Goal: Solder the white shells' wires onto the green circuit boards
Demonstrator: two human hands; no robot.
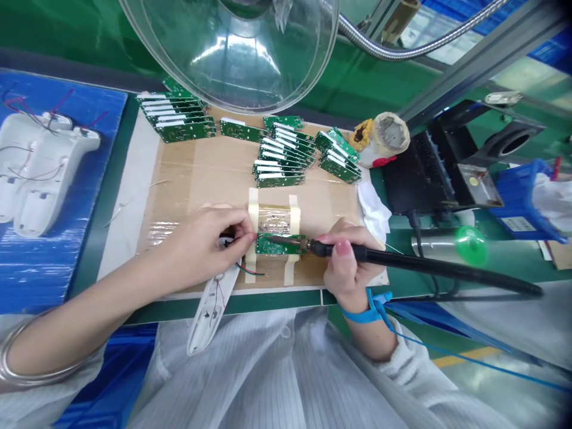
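Observation:
My right hand (351, 262) grips a soldering iron (339, 250) with a black handle. Its metal tip rests over a small green circuit board (272, 245), which lies on a taped cardboard pad. At the board's left end, the fingers of my left hand (223, 238) are pinched on a thin wire, mostly covered by the fingertips. Beneath that hand a long white plastic housing (210, 316) sticks out toward my body, with thin red and dark wires inside. A few loose coloured wires (250, 271) trail from it beside the board.
Rows of green circuit boards (185, 128) stand along the back of the cardboard (201, 179). A clear round lens or shade (232, 65) hangs overhead. White housings (40, 167) lie on a blue sheet at left. To the right are a black device (429, 173), solder spool (471, 245) and blue bin (518, 196).

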